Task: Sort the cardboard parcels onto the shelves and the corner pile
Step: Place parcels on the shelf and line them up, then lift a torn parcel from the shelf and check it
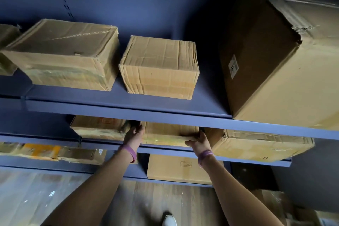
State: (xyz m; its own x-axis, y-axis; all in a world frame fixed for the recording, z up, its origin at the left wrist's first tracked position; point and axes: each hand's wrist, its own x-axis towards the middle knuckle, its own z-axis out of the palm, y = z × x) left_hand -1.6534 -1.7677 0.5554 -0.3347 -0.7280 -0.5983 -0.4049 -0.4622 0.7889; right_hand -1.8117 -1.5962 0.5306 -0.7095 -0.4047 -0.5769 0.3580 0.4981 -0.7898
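A small cardboard parcel (166,133) sits on the second blue shelf (229,155), between a taped parcel (97,127) on its left and a wide parcel (256,144) on its right. My left hand (134,134) grips the small parcel's left side, fingers reaching into the gap behind it. My right hand (199,142) holds its right front corner, thumb along the front edge. The shelf above hides the parcel's back.
The upper shelf (128,110) carries two medium parcels (62,55) (159,66) and a large box (280,57) at the right. Lower shelves hold a flat box (179,169) and a taped parcel (45,150). Wooden floor and a shoe (169,220) lie below.
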